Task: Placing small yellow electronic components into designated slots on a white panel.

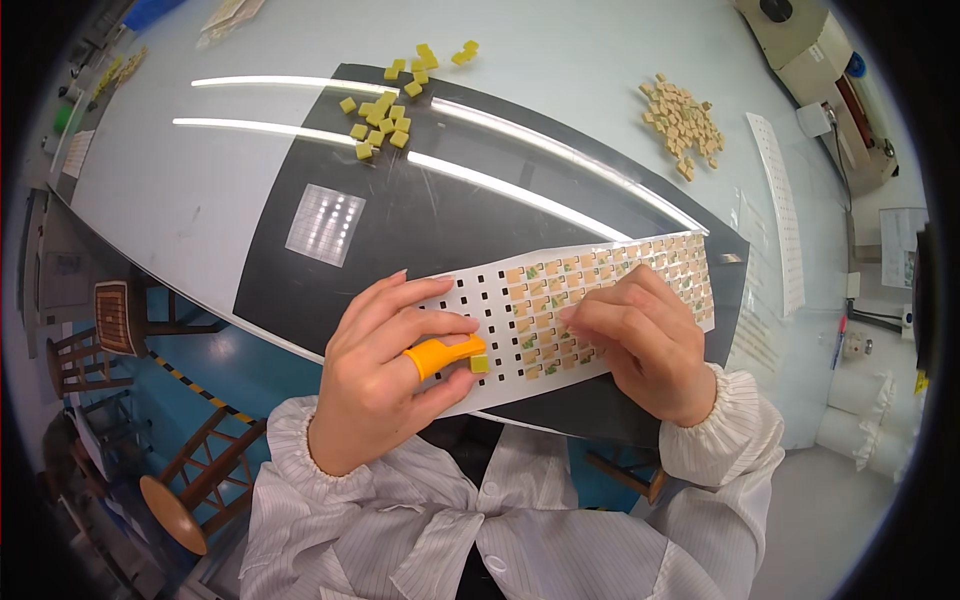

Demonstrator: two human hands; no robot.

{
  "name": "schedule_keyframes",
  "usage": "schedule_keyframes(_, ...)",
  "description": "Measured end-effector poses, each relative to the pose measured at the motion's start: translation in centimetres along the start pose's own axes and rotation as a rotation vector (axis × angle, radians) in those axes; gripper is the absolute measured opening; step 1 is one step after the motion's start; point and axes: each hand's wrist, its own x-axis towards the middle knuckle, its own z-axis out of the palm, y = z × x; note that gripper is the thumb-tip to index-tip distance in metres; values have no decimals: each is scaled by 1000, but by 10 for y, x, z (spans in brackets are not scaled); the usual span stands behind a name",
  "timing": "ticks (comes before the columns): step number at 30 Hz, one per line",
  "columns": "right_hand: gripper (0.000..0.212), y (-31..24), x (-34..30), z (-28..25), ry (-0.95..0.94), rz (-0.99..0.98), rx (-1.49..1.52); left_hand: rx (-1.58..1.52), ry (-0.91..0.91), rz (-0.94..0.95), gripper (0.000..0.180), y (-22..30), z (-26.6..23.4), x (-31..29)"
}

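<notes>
My left hand (pixel 375 378) pinches a small yellow-green cube (pixel 479 364) between the thumb and a finger wearing an orange finger cot (pixel 430 356). Beneath both hands lies a long white sheet (pixel 471 318), slanting up to the right. Rows of small dark square openings show on its left part. Farther right, beige square pieces (pixel 545 302), some with green marks, cover it in rows. My right hand (pixel 655 348) is closed over these pieces, thumb and fingertips pressed together; whatever they hold, if anything, is too small to make out.
A dark mat (pixel 400 220) lies on the pale table (pixel 230 160). Yellow-green cubes (pixel 386 124) are scattered at the mat's far edge, near a square clear sheet (pixel 326 226). A pile of beige pieces (pixel 684 120) sits far right, beside a white strip (pixel 778 215) and a machine (pixel 800 50).
</notes>
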Motion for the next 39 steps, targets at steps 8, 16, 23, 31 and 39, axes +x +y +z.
schedule_keyframes(8, 31, 9, -9, 6, -98, -55, -129, -121, -24, -35, 26, 11, 22, 8)
schedule_keyframes(16, 25, -1, -11, -1, 80, 137, -268, -90, -18, -55, 31, 8, 25, 5)
schedule_keyframes(23, 28, -40, -23, 21, -58, 230, -30, -134, 2, -77, 32, 8, 23, 6)
schedule_keyframes(31, 27, -45, -23, 25, -1, 290, -52, -135, -4, -35, 27, 6, 22, 4)
schedule_keyframes(39, 26, -47, -23, 24, -29, 309, -69, -155, 5, -35, 26, 5, 22, 4)
